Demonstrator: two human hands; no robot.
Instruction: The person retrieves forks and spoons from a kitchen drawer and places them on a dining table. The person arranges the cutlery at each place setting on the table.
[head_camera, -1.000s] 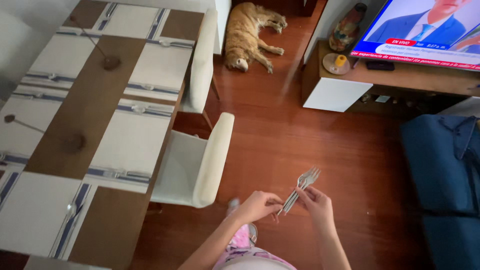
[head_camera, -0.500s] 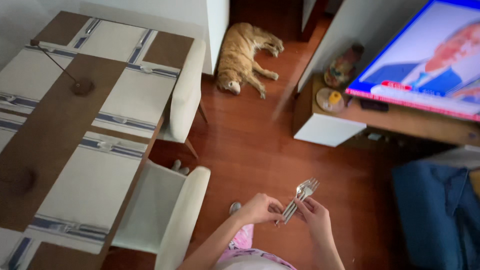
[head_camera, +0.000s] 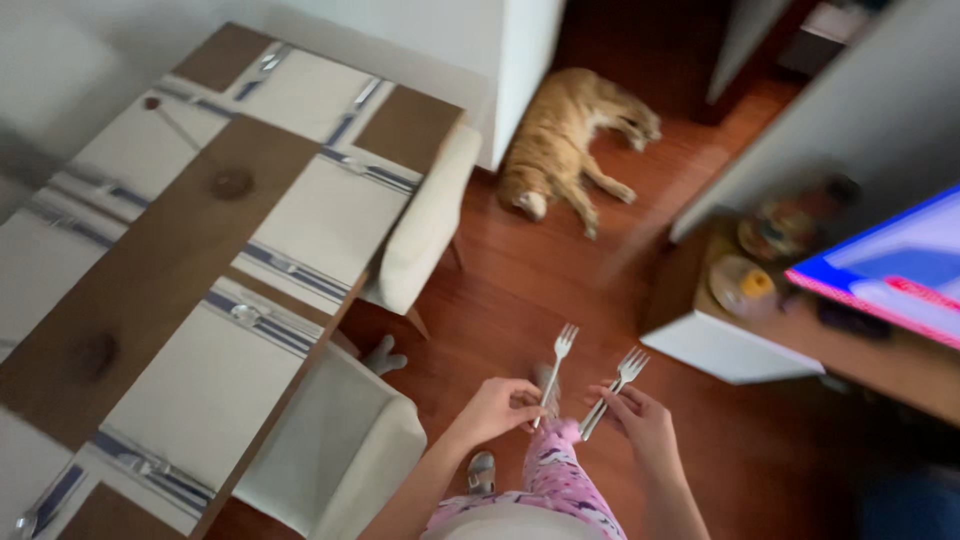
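My left hand grips a silver fork by its handle, tines pointing up and away. My right hand holds a second silver fork, tines up and tilted right. The two forks are apart, a hand's width between them, above the red wooden floor in front of me. To my left stands a wooden dining table laid with white placemats that have blue stripes and cutlery on their edges.
Two cream chairs stand along the table's right side. An orange cat lies on the floor by a white wall corner. A low TV stand with a lit screen is at right.
The forks were held together between both hands; now each hand holds one, separated. The view has swung so the table and cat sit more to the centre.
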